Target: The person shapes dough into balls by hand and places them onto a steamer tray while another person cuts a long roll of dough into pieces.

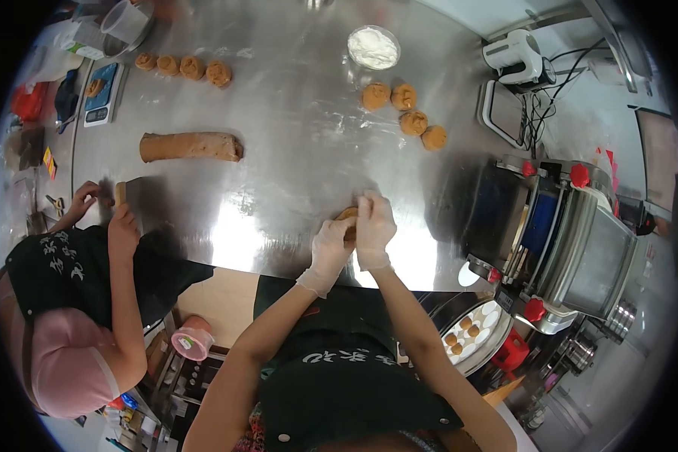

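Observation:
Both my hands wear thin clear gloves and meet over the steel worktop near its front edge. Between them is a small brown piece of dough [346, 214], partly hidden by the fingers. My left hand [328, 247] is closed around its near left side. On its right, my right hand [375, 226] has its fingers drawn together against the dough. Farther out stand several round dough pieces [413, 123] in a loose group. Behind them is a bowl of white flour [374, 47].
To the left, a co-worker holds a scraper [120, 193] near a thick dough log [191, 147]. Several dough lumps [192, 68] form a row beside a scale [102, 94]. At right are a roller machine [557, 233], a white mixer [516, 56] and a tray of dough balls [486, 316].

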`<state>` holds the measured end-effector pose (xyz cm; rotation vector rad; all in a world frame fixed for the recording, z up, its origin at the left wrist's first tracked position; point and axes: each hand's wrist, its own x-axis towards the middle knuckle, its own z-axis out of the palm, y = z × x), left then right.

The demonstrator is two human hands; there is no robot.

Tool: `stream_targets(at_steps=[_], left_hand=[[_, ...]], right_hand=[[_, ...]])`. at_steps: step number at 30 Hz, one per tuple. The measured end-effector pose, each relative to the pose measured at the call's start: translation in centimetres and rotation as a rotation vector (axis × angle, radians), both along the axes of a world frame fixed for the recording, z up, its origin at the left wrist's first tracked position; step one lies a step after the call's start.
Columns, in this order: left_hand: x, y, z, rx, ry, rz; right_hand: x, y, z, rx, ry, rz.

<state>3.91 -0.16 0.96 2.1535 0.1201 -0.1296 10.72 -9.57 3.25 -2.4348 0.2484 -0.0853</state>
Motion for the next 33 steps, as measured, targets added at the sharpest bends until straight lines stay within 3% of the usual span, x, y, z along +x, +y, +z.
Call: stream_targets(at_steps=[1, 2, 5, 7, 10, 14, 17, 21, 24, 28, 31, 33], left_hand=[[0.8, 0.2, 1.0, -0.048, 0.136, 0.045], [1.2, 0.4, 1.8, -0.099, 0.273, 0.091], [0.9, 1.7, 2.1, 0.116, -0.056, 0.089], [0.9, 2.2, 0.1, 0.131, -0.113, -0.029], [1.7, 2.9, -0.6, 0.1, -0.12, -0.129], [2.1, 1.9, -1.6, 0.194, -0.073, -0.189], [1.8, 2.0, 0.9, 0.087, 0.005, -0.027], [1.2, 2.1, -0.1, -0.255, 0.028, 0.098], [2.5, 2.1, -0.4, -0.218, 0.012, -0.084], [2.1, 0.7, 0.0, -0.18, -0.044, -0.073], [2.1, 0.4, 1.0, -0.208, 0.23, 0.286], [2.0, -0.2, 0.2, -0.552, 0.516, 0.405]], right_hand=[[1.0, 0.5, -0.4, -0.148, -0.215, 0.17], [1.7, 0.7, -1.0, -0.158, -0.182, 0.217], [4.0, 1.0, -2.6, -0.24, -0.11, 0.334], [4.8, 1.0, -3.1, -0.366, -0.088, 0.372], [4.6, 0.9, -2.3, -0.18, 0.019, 0.313], [1.7, 0.8, -0.9, -0.255, -0.115, 0.21], [2.6, 0.2, -2.5, -0.29, -0.194, 0.242], [3.4, 0.2, -0.6, -0.276, -0.252, 0.287], [2.1, 0.3, -0.9, -0.234, -0.173, 0.14], [1.2, -1.2, -2.5, -0.252, -0.125, 0.069], [2.7, -1.8, -2.6, -0.304, -0.181, 0.148], [2.5, -1.7, -1.8, -0.308, -0.095, 0.136]])
